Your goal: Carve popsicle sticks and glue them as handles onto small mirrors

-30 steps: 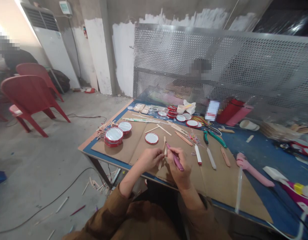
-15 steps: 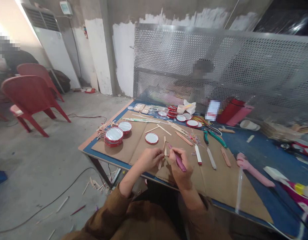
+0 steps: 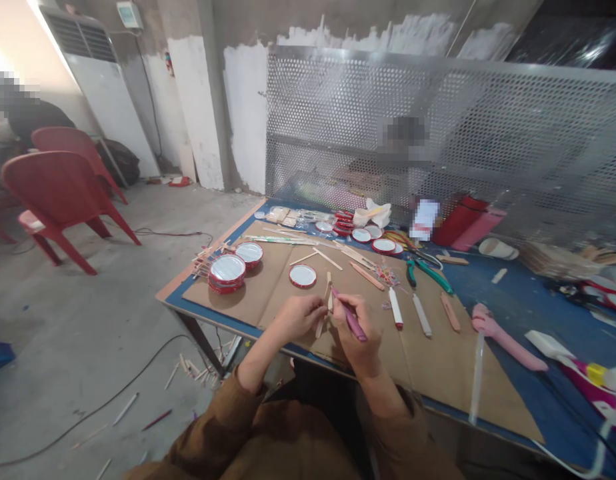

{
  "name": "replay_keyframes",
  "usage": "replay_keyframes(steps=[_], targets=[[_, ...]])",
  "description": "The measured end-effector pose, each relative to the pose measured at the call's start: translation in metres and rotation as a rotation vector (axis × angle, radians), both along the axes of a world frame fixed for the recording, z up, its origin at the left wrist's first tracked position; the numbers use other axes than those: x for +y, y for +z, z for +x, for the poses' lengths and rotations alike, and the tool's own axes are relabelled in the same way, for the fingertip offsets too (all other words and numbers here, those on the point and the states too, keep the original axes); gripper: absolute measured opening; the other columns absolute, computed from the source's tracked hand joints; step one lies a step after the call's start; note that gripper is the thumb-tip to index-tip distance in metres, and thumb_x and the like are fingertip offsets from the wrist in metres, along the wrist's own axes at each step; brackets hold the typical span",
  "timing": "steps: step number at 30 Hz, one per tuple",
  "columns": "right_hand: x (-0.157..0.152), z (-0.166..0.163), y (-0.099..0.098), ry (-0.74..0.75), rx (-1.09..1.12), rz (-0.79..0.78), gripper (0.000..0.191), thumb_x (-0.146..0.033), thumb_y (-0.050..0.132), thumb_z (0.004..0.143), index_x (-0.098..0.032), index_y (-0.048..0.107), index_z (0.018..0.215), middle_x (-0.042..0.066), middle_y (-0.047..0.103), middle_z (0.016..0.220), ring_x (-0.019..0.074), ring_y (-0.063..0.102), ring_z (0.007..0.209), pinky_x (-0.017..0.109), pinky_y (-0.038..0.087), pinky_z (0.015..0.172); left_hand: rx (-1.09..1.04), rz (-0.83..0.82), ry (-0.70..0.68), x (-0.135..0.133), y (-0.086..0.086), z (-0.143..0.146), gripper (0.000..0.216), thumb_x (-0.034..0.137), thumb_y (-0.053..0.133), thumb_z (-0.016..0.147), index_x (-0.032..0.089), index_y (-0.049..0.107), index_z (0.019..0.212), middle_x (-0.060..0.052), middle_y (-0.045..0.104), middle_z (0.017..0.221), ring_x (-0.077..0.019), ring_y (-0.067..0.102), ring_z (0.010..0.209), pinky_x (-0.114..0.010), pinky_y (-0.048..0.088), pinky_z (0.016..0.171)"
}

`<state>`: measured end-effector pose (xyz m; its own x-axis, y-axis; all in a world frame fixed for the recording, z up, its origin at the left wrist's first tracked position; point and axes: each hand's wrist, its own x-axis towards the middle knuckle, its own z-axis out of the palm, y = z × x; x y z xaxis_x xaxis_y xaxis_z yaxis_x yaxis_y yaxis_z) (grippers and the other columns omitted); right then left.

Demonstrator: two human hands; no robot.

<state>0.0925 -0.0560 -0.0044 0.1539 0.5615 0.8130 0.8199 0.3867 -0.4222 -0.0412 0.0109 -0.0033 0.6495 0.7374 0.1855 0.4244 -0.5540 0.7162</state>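
Note:
My left hand (image 3: 299,318) is closed in a pinch on a wooden craft stick (image 3: 328,291) that lies on the brown cardboard sheet (image 3: 428,360) near the table's front edge. My right hand (image 3: 357,337) grips a purple pen-like tool (image 3: 349,320), whose tip touches the stick just right of my left fingers. A red-rimmed round lid (image 3: 303,275) lies just beyond both hands. My sleeves are brown.
Stacked red-rimmed lids (image 3: 227,273) sit at the left, more lids (image 3: 361,234) and loose sticks at the back. Green-handled pliers (image 3: 431,275), white tubes (image 3: 396,309) and a pink glue gun (image 3: 505,339) lie right. A perforated metal screen (image 3: 438,133) stands behind; a person sits beyond it. Red chairs (image 3: 58,200) stand left.
The purple tool's tip shifted slightly right along the stick and has come back left. My left hand stays put on the stick.

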Motion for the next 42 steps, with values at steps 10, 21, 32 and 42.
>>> replay_keyframes(steps=[10, 21, 32, 42], targets=[[-0.0005, 0.0004, 0.0007, 0.015, -0.005, -0.005, 0.009, -0.019, 0.054, 0.084, -0.021, 0.057, 0.092, 0.003, 0.063, 0.083, 0.0148, 0.061, 0.077, 0.029, 0.05, 0.073, -0.009, 0.0, -0.008, 0.0004, -0.0009, 0.0008, 0.027, 0.029, 0.043, 0.088, 0.016, 0.055, 0.067, 0.002, 0.055, 0.059, -0.0108, 0.05, 0.059, -0.018, 0.033, 0.057], [-0.0007, -0.0002, 0.0008, -0.016, -0.013, 0.001, 0.008, -0.021, 0.053, 0.084, -0.021, 0.058, 0.09, 0.004, 0.064, 0.082, 0.0154, 0.061, 0.076, 0.029, 0.051, 0.073, 0.013, 0.005, 0.002, -0.0004, 0.0018, 0.0005, 0.025, 0.028, 0.044, 0.087, 0.016, 0.056, 0.069, 0.001, 0.055, 0.061, -0.0109, 0.048, 0.059, -0.019, 0.032, 0.056], [-0.0007, -0.0003, 0.001, 0.018, 0.005, -0.013, 0.01, -0.018, 0.054, 0.083, -0.021, 0.057, 0.092, 0.003, 0.063, 0.082, 0.0151, 0.061, 0.077, 0.028, 0.049, 0.073, -0.015, 0.008, -0.012, 0.0007, -0.0003, 0.0004, 0.026, 0.028, 0.044, 0.087, 0.016, 0.055, 0.068, 0.002, 0.054, 0.059, -0.0107, 0.049, 0.059, -0.019, 0.031, 0.056], [-0.0008, -0.001, 0.0026, 0.037, 0.017, -0.016, 0.008, -0.016, 0.054, 0.083, -0.02, 0.056, 0.09, 0.002, 0.063, 0.08, 0.0134, 0.06, 0.075, 0.026, 0.048, 0.072, -0.023, -0.008, -0.013, -0.0004, 0.0009, 0.0001, 0.027, 0.027, 0.044, 0.087, 0.016, 0.053, 0.065, 0.002, 0.05, 0.057, -0.0104, 0.046, 0.057, -0.018, 0.03, 0.055]])
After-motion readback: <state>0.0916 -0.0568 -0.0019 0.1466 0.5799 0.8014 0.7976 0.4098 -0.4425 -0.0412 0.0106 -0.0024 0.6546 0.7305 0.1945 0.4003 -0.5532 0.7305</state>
